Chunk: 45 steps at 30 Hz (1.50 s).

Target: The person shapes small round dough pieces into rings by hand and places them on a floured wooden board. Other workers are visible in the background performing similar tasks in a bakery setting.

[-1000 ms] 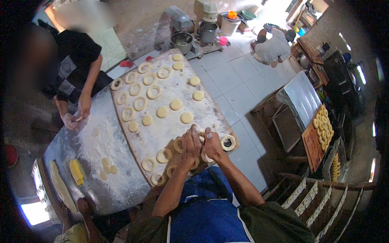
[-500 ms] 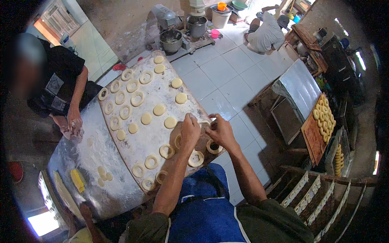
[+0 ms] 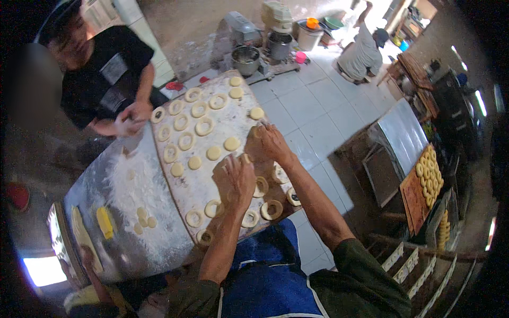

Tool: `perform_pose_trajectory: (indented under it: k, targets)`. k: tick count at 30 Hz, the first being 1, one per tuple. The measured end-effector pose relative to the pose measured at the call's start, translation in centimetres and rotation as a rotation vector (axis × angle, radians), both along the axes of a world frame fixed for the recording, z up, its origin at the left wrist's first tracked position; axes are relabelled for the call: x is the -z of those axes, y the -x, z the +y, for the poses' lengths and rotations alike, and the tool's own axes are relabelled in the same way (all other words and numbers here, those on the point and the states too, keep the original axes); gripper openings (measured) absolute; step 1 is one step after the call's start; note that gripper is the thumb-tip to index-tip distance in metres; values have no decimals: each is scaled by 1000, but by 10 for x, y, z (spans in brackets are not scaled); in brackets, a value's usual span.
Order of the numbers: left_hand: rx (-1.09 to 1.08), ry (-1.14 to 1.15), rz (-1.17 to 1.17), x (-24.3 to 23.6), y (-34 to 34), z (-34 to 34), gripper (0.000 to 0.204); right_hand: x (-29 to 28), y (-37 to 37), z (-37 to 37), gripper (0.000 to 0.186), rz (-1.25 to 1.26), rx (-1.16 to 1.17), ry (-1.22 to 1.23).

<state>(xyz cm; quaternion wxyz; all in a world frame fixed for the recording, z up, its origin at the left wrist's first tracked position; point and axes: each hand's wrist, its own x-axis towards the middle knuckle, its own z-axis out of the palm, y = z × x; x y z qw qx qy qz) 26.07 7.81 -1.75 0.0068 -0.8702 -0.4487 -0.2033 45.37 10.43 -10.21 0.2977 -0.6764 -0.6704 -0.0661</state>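
Observation:
Pale dough rings and round dough discs lie on a floured wooden board [image 3: 233,121]. My left hand [image 3: 239,180] is low over the board's middle, fingers apart, beside a dough disc [image 3: 245,158] partly hidden by it. My right hand [image 3: 273,143] reaches to the board's right edge, its fingers bent over another dough disc [image 3: 256,132], slightly blurred. Between my forearms lie a dough ring [image 3: 260,187] and a larger ring [image 3: 272,201]. Another ring [image 3: 278,170] is partly covered by my right forearm.
Left of the board, a metal table [image 3: 87,199] carries flour, small dough pieces and a yellow block [image 3: 105,222]. A co-worker [image 3: 114,69] stands beyond it, hands together. Mixers [image 3: 278,37] stand at the back. Shaped rings fill a board [image 3: 411,204] on the right.
My hands have moved apart and no longer hold the dough ring between them. My right hand has gone farther forward, to a disc; my left is down by another. The whole view has shifted.

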Motion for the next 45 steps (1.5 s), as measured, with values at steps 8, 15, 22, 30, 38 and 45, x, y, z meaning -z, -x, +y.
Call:
perform_pose_trajectory:
  k: [8, 15, 22, 30, 38, 45]
  targets:
    - [194, 698, -819, 1, 82, 18, 33, -48, 19, 6, 29, 288, 162, 350]
    - [-510, 451, -923, 42, 324, -1, 35, -65, 285, 23, 30, 369, -495, 503]
    - [-366, 189, -762, 57, 407, -6, 31, -44, 426, 43, 26, 14, -404, 516]
    - [-316, 753, -1142, 38, 391, 8, 24, -55, 428, -5, 22, 1176, -345, 593]
    - [-205, 697, -1158, 18, 375, 7, 30, -101, 425, -19, 39, 1070, -219, 558]
    - [209, 1395, -1757, 18, 370, 7, 49, -107, 395, -20, 27, 1842, -334, 748]
